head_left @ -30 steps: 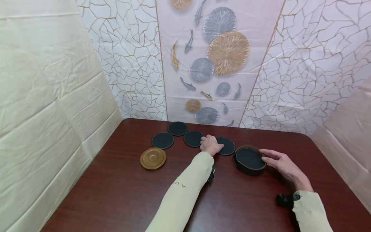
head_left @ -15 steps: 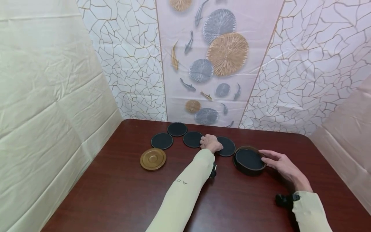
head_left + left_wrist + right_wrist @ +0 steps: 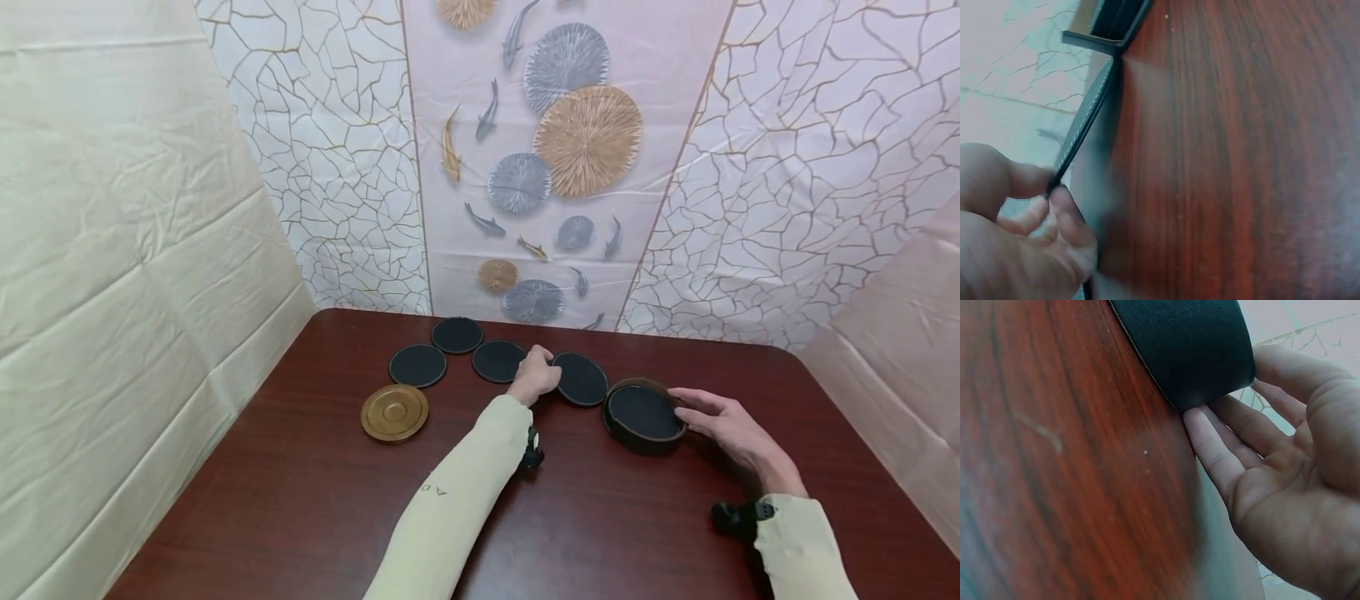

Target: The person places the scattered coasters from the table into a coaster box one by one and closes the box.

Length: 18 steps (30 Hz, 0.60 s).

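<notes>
My left hand (image 3: 536, 375) pinches the near-left edge of a round black coaster (image 3: 581, 380) between thumb and fingers. That edge is lifted, while the far side meets the round holder; white stitching runs along the coaster (image 3: 1088, 109) in the left wrist view. To the right stands the round black holder (image 3: 636, 443) with a brown inner rim and a black disc inside it. My right hand (image 3: 723, 421) rests its fingertips against the holder's right side, fingers fairly straight. In the right wrist view they touch the holder's dark wall (image 3: 1191, 356) near its base.
Three more black coasters lie at the back left: one far (image 3: 457, 335), one left (image 3: 417, 366), one beside my left hand (image 3: 498, 361). A gold-brown round lid (image 3: 394, 412) with concentric rings lies nearer. Fabric walls (image 3: 360, 167) border the dark red table (image 3: 315, 517).
My left hand has shifted slightly left, from over the coaster to its left edge, and that edge is now tilted up. My right hand and the holder have stayed in place.
</notes>
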Tool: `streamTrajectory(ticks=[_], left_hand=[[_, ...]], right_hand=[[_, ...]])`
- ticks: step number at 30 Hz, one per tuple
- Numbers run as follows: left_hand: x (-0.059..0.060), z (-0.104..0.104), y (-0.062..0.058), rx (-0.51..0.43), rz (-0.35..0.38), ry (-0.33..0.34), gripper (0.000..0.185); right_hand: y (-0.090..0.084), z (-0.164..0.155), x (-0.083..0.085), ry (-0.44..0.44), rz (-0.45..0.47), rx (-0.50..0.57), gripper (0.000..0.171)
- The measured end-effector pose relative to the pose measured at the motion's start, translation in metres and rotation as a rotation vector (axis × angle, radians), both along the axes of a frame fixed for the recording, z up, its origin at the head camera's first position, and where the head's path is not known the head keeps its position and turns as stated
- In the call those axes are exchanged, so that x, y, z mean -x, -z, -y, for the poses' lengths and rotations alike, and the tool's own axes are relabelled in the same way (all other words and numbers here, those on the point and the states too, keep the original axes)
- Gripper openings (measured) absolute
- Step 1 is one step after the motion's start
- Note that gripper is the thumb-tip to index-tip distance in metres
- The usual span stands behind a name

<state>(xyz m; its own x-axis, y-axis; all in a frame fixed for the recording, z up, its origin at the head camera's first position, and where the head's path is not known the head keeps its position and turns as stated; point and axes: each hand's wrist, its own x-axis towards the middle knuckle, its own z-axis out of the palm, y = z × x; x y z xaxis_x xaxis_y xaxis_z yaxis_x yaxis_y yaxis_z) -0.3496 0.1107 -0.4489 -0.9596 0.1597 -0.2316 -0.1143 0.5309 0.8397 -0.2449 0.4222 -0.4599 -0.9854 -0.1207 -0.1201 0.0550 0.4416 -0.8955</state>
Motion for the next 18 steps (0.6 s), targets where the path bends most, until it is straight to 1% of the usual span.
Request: streamTrajectory(ticks=[1, 3, 6, 14, 18], left_hand=[[-0.001, 0.002, 0.001, -0.057, 0.001, -0.008, 0.027], [-0.004, 0.005, 0.003, -0.159, 0.011, -0.024, 0.025], [-0.008, 0.007, 0.006, -0.265, 0.023, -0.049, 0.024], [-0.019, 0.007, 0.011, -0.468, 0.058, -0.108, 0.022], [-0.024, 0.009, 0.013, -0.522, 0.082, -0.14, 0.023]], right_hand=[[0.0, 0.0, 0.0, 0.001, -0.002, -0.004, 0.067], [0.001, 0.001, 0.0, 0.003, -0.005, -0.007, 0.067], [0.002, 0.002, 0.0, 0.002, -0.005, -0.005, 0.067], [0.002, 0.0, 0.0, 0.01, 0.007, 0.019, 0.066], [0.001, 0.0, 0.001, 0.01, 0.011, 0.01, 0.066]])
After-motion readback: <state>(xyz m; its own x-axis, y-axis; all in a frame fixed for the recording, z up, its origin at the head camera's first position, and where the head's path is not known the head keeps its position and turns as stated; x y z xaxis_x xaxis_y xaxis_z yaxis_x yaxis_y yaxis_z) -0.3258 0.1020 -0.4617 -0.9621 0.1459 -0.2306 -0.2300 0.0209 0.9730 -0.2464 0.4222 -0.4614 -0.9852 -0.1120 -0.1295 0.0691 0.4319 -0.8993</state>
